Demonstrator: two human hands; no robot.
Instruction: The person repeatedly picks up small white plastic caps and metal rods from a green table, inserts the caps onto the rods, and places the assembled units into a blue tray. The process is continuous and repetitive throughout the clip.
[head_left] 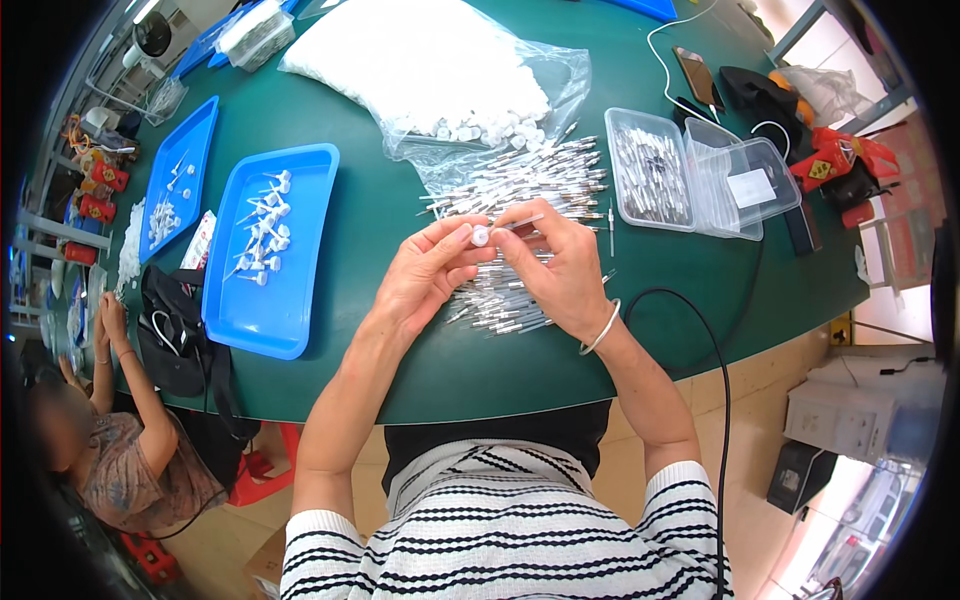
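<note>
Between the thumb and fingers of my left hand (420, 272) is a small round white cap (480, 236). My right hand (562, 272) pinches a thin pale rod (525, 220), its end close to the cap; whether the two touch is hard to tell. Under and beyond both hands spreads a loose pile of slim metal-and-white rods (540, 185). Farther back lies a large clear plastic bag of white caps (430, 65), some spilling toward its mouth. To the left, a blue tray (268, 325) holds several capped rods (262, 235).
An open clear plastic box (650, 170) of rods stands right of the pile. A phone (697, 78) with a white cable lies beyond it. A black cable (705, 325) hangs over the front edge. At left are another blue tray (200, 125), a black bag (170, 310) and a co-worker (125, 450).
</note>
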